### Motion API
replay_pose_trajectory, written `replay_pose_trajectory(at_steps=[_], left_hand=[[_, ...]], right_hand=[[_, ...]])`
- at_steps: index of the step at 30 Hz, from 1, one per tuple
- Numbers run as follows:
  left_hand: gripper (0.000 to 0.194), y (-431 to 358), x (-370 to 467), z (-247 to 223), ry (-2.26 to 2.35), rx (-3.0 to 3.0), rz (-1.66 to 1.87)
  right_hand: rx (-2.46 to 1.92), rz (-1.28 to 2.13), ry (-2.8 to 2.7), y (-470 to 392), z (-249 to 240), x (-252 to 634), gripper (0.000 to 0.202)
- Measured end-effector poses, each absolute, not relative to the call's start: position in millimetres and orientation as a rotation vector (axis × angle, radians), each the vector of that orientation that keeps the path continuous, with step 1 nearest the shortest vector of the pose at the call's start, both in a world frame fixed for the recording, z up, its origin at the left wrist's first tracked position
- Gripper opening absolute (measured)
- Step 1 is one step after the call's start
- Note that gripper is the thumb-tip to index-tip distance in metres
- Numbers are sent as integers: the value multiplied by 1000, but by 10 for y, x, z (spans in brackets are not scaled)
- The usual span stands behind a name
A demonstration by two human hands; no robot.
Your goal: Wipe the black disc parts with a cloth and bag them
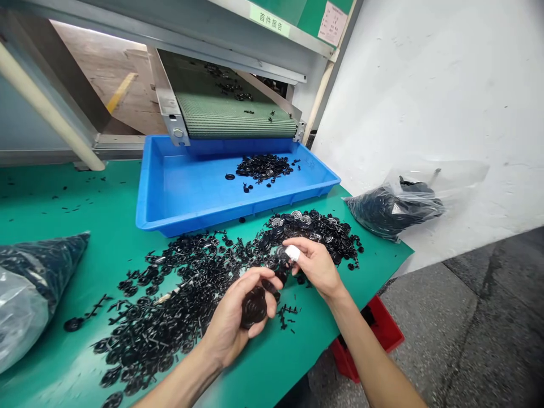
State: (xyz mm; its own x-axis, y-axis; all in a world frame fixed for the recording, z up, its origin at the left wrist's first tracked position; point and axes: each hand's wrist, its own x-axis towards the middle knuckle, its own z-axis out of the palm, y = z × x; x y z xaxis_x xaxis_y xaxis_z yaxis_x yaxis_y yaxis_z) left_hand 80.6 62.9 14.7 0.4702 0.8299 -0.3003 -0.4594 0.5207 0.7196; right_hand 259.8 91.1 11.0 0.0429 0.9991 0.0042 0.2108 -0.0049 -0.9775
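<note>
Small black plastic parts, round discs and thin branched sticks, lie in a wide pile (170, 306) on the green table. My left hand (238, 311) is curled round a few black discs (254, 307) at the pile's near edge. To its right, my right hand (317, 263) has a white wrap on one finger. Its thumb and fingers pinch a dark round disc (281, 253), over a denser heap of discs (314, 226). Part of that disc blends with the heap behind it.
A blue tray (191, 218) with black parts sits below a green conveyor belt (238, 122) carrying more. Filled clear bags stand at the left (25, 306) and right (395, 204). A red bin (389, 328) is below the table's right edge, beside a white wall (425, 85).
</note>
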Motion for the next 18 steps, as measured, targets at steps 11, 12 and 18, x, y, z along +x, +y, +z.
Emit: replay_pose_trajectory(at_steps=[11, 12, 18], left_hand=[[30, 589, 854, 154, 884, 740, 802], [33, 583, 849, 136, 889, 783, 775], [45, 547, 774, 73, 956, 1101, 593]], right_hand=[[-1299, 821, -1542, 669, 156, 2487, 27], [-1265, 858, -1584, 621, 202, 2464, 27], [-1275, 959, -1798, 412, 338, 2461, 32]])
